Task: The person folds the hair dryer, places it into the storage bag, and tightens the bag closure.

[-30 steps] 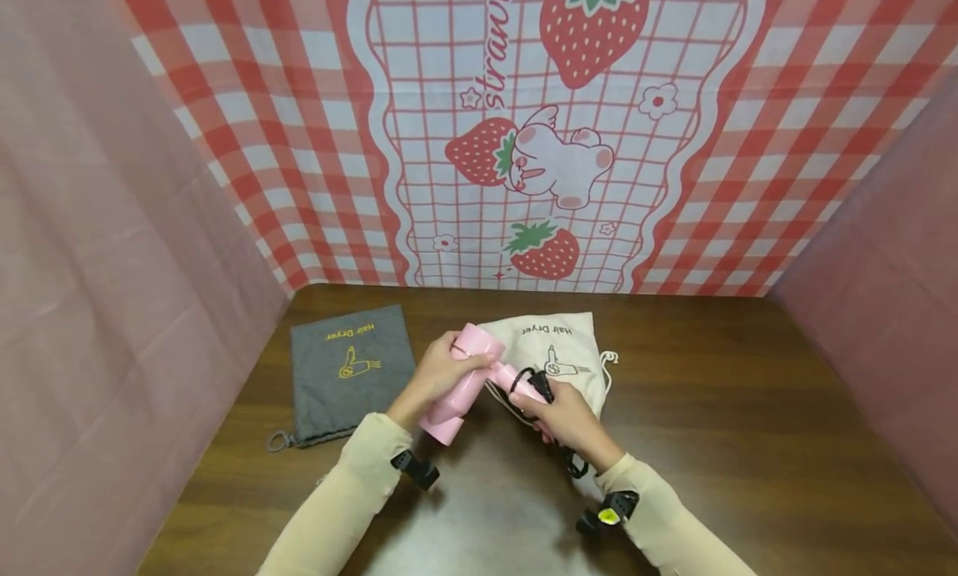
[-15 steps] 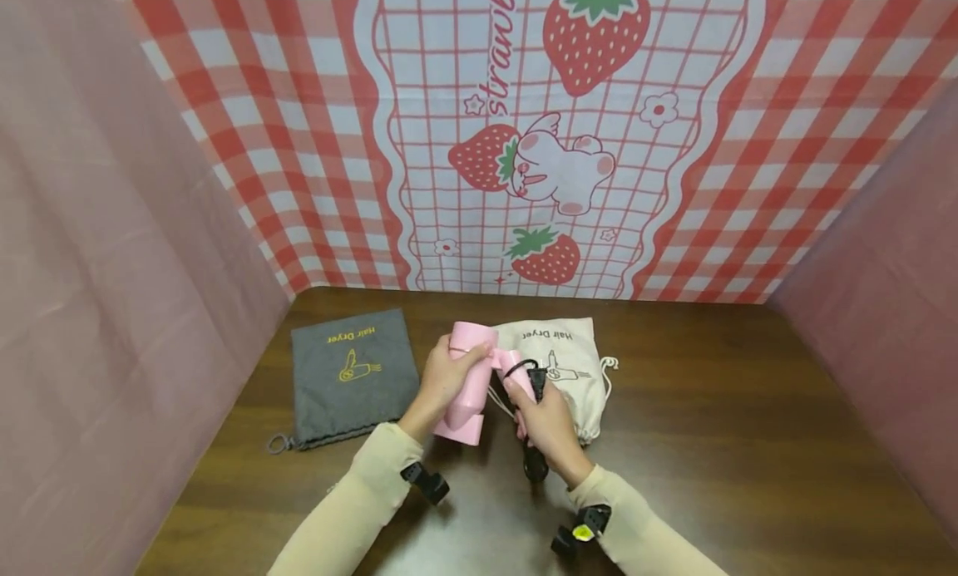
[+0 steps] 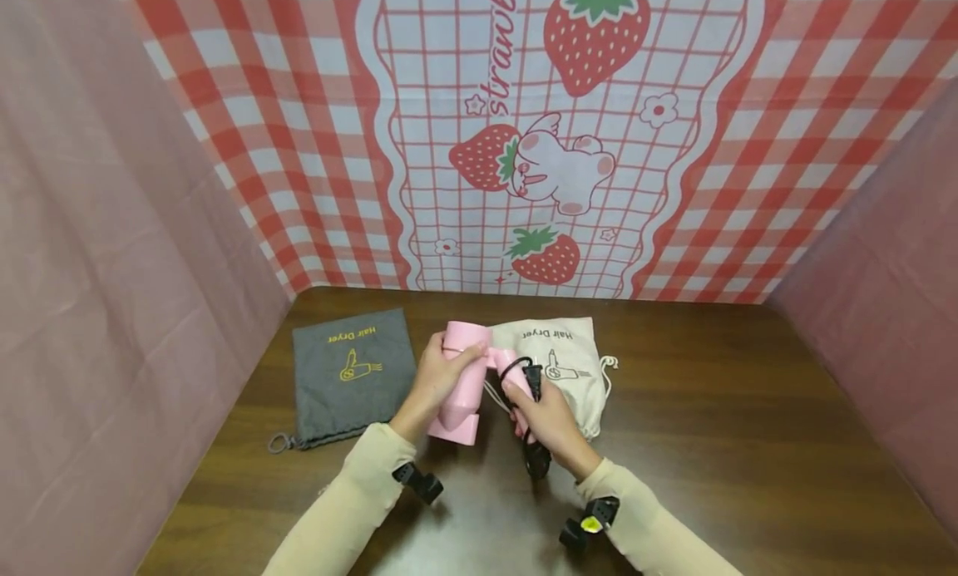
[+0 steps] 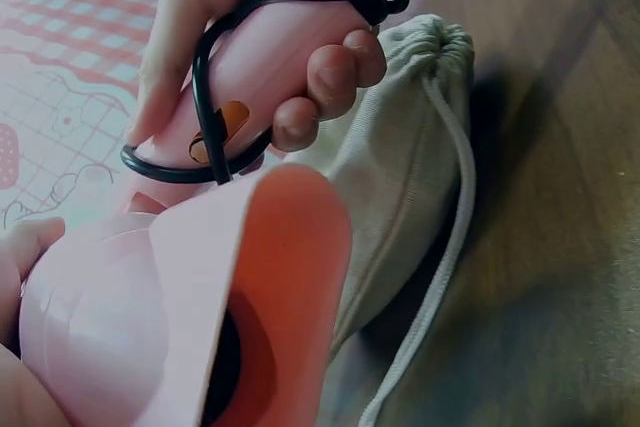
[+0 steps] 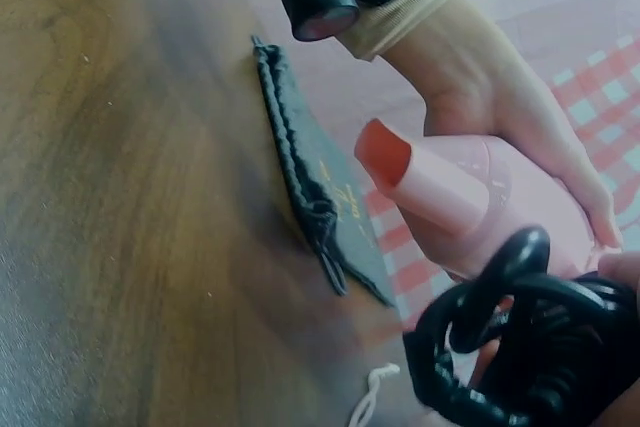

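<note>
A pink hair dryer (image 3: 467,385) is held between both hands above the table. My left hand (image 3: 437,376) grips its barrel, thumb across the top. My right hand (image 3: 552,414) is wrapped round the handle (image 4: 270,57), together with the black power cord (image 5: 540,337) bundled against it. A loop of that cord circles the handle in the left wrist view. The flat nozzle (image 4: 290,277) points down toward the person. Just behind the dryer lies a cream drawstring bag (image 3: 576,335) printed "Hair Dryer", partly covered by the right hand.
On the left of the wooden table (image 3: 711,410) a grey drawstring bag (image 3: 352,393) with a yellow hair dryer print lies flat. A strawberry-patterned cloth (image 3: 539,144) hangs behind the table. Pink curtains (image 3: 135,227) stand at both sides.
Over the last second the hair dryer has turned more upright, its nozzle swinging right, and the right hand has shifted slightly left with the handle. Both hands keep their hold.
</note>
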